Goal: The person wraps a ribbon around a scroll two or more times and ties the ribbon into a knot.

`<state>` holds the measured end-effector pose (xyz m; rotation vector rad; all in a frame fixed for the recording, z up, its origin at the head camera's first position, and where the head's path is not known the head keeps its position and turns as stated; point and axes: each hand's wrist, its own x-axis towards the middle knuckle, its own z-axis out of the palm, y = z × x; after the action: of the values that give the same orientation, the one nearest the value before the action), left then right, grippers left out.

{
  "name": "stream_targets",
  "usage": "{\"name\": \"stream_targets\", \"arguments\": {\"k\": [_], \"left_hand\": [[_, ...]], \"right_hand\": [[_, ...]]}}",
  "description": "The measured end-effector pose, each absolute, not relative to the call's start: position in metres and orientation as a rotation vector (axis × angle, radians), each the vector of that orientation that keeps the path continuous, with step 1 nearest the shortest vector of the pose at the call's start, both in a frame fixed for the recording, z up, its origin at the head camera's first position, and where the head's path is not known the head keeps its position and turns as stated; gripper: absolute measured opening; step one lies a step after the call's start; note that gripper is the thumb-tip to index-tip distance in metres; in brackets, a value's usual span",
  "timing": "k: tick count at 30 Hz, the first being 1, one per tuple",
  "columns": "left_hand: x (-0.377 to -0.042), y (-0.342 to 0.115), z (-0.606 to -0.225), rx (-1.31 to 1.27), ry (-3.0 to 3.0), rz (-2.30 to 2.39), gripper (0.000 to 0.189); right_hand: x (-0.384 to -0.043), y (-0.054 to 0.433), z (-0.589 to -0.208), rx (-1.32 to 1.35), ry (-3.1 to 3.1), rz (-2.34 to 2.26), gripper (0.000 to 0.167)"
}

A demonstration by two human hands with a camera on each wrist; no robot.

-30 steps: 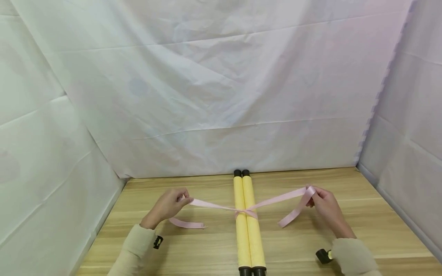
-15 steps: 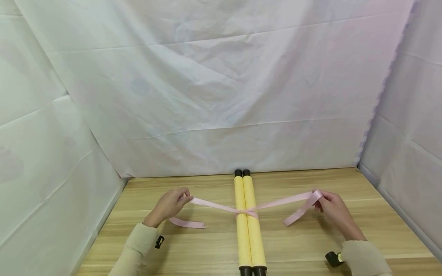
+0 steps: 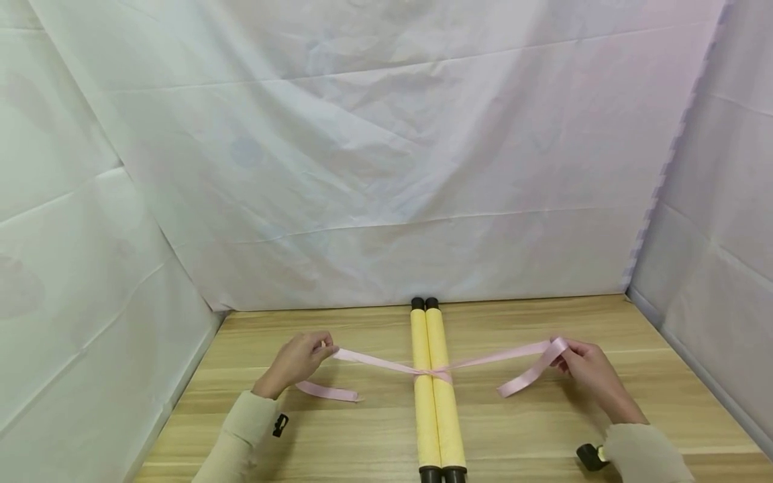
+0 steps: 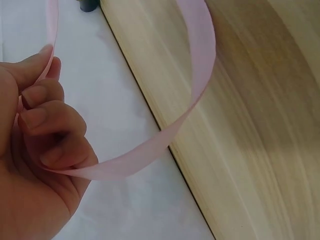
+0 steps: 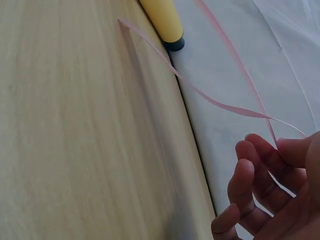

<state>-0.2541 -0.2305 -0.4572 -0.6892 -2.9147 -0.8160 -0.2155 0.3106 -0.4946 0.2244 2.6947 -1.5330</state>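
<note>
Two yellow rods (image 3: 439,416) with black end caps lie side by side on the wooden table. A pink ribbon (image 3: 377,362) goes around them and crosses on top near their middle. On the left, my left hand (image 3: 298,362) pinches one length between thumb and fingers; in the left wrist view the ribbon (image 4: 200,55) also passes through the curled fingers and loops out. My right hand (image 3: 588,372) pinches the other length, whose end hangs down over the table. Thumb and forefinger do the gripping in the right wrist view, with the other fingers (image 5: 242,180) loosely bent.
White cloth (image 3: 374,147) hangs behind the table (image 3: 513,436) and along both sides. The far caps of the rods reach close to the back cloth. A black buckle (image 3: 280,424) shows at the left sleeve, and a black piece (image 3: 590,457) at the right one.
My right hand has moved right and slightly down, drawing its ribbon length outward; the hanging end went with it. My left hand has stayed nearly in place.
</note>
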Motion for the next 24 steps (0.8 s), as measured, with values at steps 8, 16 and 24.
{"name": "stream_targets", "arguments": {"k": [8, 16, 24], "left_hand": [[-0.252, -0.234, -0.462, -0.686, -2.957, -0.796, 0.015], [-0.253, -0.236, -0.470, -0.687, -2.981, -0.811, 0.015], [-0.250, -0.236, -0.473, -0.667, -3.020, -0.799, 0.016]], "right_hand": [[-0.216, 0.314, -0.500, 0.278, 2.600, -1.545, 0.060], [-0.219, 0.318, -0.508, 0.249, 2.544, -1.557, 0.057], [-0.219, 0.320, -0.514, 0.219, 2.566, -1.465, 0.052]]}}
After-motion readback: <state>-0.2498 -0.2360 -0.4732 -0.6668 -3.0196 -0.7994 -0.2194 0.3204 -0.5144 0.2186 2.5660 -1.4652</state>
